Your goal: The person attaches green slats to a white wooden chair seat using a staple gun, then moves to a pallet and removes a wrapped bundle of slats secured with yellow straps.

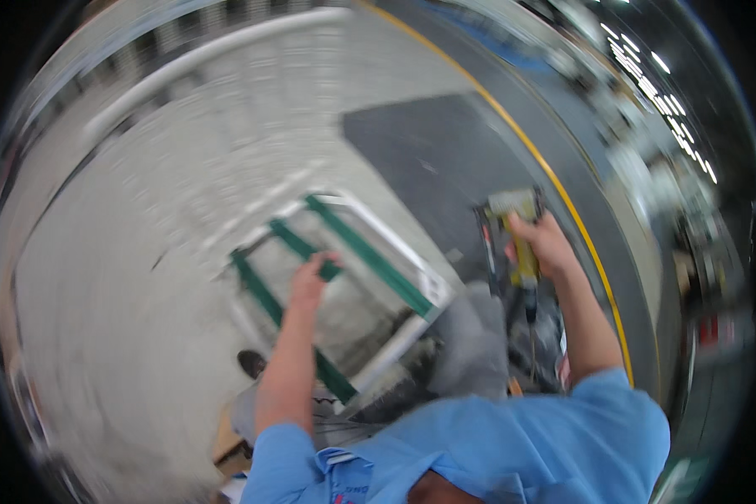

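Note:
A white rectangular frame [407, 334] lies tilted in front of me, at my lap. Two long green straps [370, 256] span it. Between them, a shorter-looking green strap [290, 238] runs from the far rail to my left hand [308, 281]. The fingers are closed around its near end, and motion blur softens the grip. Off to the right of the frame, my right hand [543, 242] is wrapped round the yellow handle of a nail gun or stapler [512, 204], which is held up in the air. A hose hangs from the handle's lower end.
White slatted furniture with a thick rounded rail [218, 63] stands at the far left, blurred. A dark grey mat [428, 143] lies beyond the frame. A yellow floor line [554, 176] curves down the right side. A cardboard box [229, 437] sits near my left arm.

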{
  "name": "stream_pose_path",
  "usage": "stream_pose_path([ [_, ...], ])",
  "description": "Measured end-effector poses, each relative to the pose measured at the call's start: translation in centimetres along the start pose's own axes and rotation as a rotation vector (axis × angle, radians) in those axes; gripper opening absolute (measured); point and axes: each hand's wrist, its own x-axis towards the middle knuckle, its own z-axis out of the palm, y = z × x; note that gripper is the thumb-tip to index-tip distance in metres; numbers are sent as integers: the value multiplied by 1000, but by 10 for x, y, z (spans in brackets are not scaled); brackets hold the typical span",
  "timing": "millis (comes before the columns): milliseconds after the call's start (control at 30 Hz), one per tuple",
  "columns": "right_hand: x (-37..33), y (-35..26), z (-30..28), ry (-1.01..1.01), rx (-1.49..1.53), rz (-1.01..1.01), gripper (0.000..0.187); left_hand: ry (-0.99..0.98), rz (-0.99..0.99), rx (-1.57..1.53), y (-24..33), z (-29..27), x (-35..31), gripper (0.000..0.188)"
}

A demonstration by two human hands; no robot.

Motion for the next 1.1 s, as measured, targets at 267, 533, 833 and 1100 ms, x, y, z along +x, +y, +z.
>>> stream_pose_path([
  [267, -113, 108, -234, 357, 138, 221, 46, 352, -296, -4, -58, 57, -95, 28],
  [533, -83, 293, -244, 121, 414, 589, 43, 501, -397, 49, -124, 104, -187, 24],
  [833, -76, 298, -264, 278, -1022, 313, 55, 573, -498, 44, -182, 126, -243, 23],
  [1100, -62, 266, -219, 354, -402, -314, 33, 569, -255, 159, -183, 126, -202, 25],
])
